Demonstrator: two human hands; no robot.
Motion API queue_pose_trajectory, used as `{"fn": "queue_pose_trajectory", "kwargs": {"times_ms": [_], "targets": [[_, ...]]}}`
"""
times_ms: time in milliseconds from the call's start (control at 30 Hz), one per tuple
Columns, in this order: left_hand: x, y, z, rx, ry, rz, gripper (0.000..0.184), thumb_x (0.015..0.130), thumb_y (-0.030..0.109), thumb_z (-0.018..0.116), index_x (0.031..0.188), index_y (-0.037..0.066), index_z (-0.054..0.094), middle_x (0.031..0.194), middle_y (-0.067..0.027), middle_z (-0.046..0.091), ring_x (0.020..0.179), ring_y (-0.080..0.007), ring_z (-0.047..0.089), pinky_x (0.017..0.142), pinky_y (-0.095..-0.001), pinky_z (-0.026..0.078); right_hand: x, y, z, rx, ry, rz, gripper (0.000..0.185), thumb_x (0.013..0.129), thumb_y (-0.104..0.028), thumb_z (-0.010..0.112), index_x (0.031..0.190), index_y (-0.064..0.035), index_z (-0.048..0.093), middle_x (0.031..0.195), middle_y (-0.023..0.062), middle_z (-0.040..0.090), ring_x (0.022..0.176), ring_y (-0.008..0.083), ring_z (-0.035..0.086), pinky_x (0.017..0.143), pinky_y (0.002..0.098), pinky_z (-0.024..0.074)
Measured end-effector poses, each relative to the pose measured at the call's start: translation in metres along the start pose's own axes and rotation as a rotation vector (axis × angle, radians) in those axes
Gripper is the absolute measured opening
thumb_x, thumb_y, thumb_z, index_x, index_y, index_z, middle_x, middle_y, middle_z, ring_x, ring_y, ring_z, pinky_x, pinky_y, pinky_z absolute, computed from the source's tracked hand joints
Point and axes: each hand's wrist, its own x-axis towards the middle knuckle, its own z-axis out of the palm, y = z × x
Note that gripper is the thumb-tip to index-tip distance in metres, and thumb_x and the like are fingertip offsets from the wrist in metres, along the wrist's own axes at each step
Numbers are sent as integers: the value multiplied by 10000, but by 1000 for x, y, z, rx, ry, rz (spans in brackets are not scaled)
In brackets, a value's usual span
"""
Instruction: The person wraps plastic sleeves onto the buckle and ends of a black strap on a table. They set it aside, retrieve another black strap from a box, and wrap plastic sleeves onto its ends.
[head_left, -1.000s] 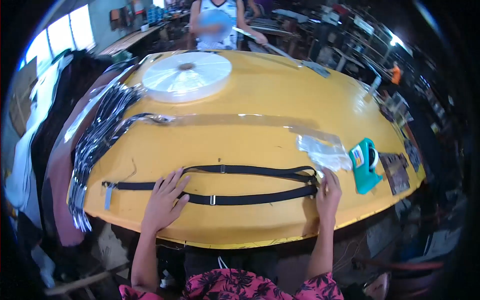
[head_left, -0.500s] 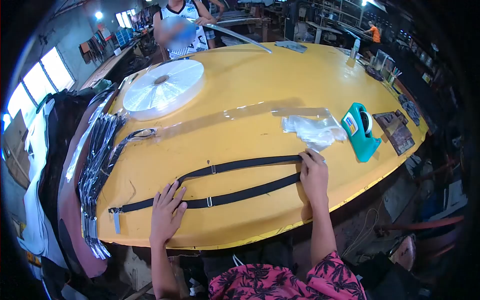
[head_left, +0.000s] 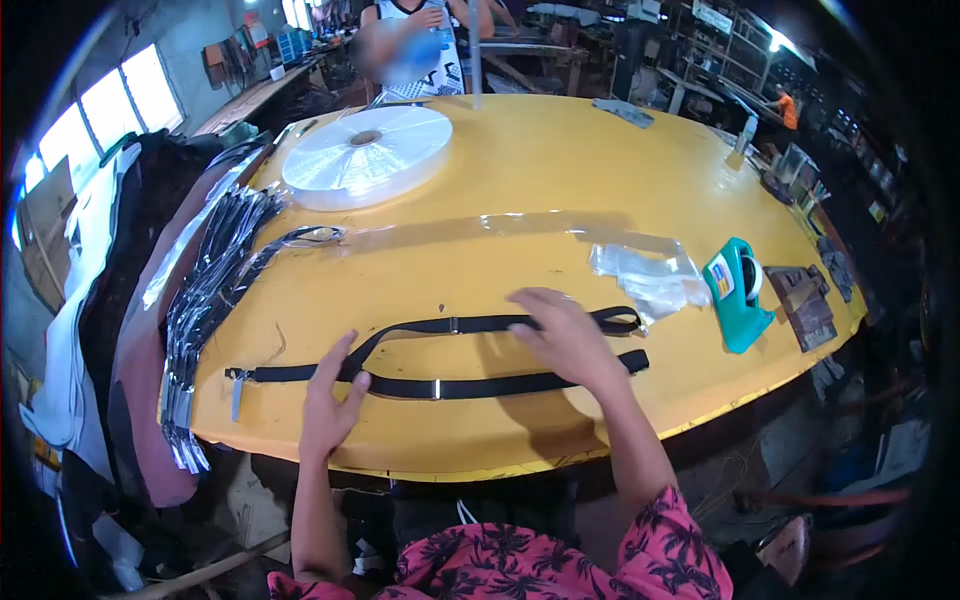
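A pair of black suspenders (head_left: 500, 387) lies on the yellow table (head_left: 400, 265), its two straps side by side and meeting in one tail at the left. Each strap carries a metal slider (head_left: 436, 389), and a small grey tag (head_left: 236, 400) hangs at the tail end. My left hand (head_left: 328, 412) is at the junction of the straps, thumb and fingers apart. Over the right part of the straps hovers my right hand (head_left: 572, 345), fingers spread, its shadow on the table below. The upper strap ends in a loop at the right.
Clear plastic bags (head_left: 650, 282) lie by a green tape dispenser (head_left: 735, 300) at the right. A large roll of clear plastic (head_left: 335, 175) sits at the back left. Bagged black straps (head_left: 215, 285) pile along the left edge. Another person (head_left: 420, 50) stands across the table.
My right hand has let go of the strap ends and lifted left over the straps. My left hand's fingers have risen and spread. The view has shifted, and the upper strap's end has curled.
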Motion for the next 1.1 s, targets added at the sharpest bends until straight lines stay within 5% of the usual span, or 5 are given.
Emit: {"fn": "queue_pose_trajectory", "kwargs": {"times_ms": [200, 433, 700, 833, 1100], "targets": [[-3, -25, 2, -114, 221, -87, 404, 1007, 78, 572, 1395, -34, 562, 1377, -183, 628, 1318, -281, 563, 1128, -374, 395, 45, 0, 78, -147, -246, -89, 173, 841, -74, 655, 999, -14, 688, 1076, 173, 665, 1087, 355, 645, 915, 467, 530], [28, 8, 5, 26, 191, 13, 361, 1012, 89, 570, 1352, -33, 594, 1336, -192, 642, 1289, -322, 577, 1106, -389, 418, 43, 10, 76, -124, -238, -158, 306, 861, -80, 661, 1166, -60, 679, 1103, 147, 667, 1090, 354, 642, 931, 462, 524], [70, -1, 31, 410, -513, 84, 561, 1104, 399, 336, 1580, 104, 362, 1656, -155, 306, 1546, -360, 227, 1254, -509, 148, 36, 31, 75, -25, -162, -151, 317, 880, -129, 692, 1182, -34, 669, 1138, 136, 664, 1115, 341, 628, 966, 440, 511], [66, 2, 36, 584, -535, 153, 557, 1110, 400, 272, 1592, 133, 355, 1673, -118, 281, 1557, -348, 201, 1263, -509, 124, 5, 37, 55, -98, -184, -6, 367, 907, -170, 664, 1251, -46, 635, 1216, 140, 652, 1172, 349, 609, 1032, 474, 475], [65, 4, 40, 629, -542, 165, 567, 1110, 399, 249, 1595, 122, 347, 1674, -107, 284, 1558, -335, 204, 1263, -518, 111, -73, 75, -7, -432, -93, 275, 772, 1053, -600, 330, 1503, 19, 428, 1603, 182, 387, 1512, 323, 308, 1236, 462, 226]]}}
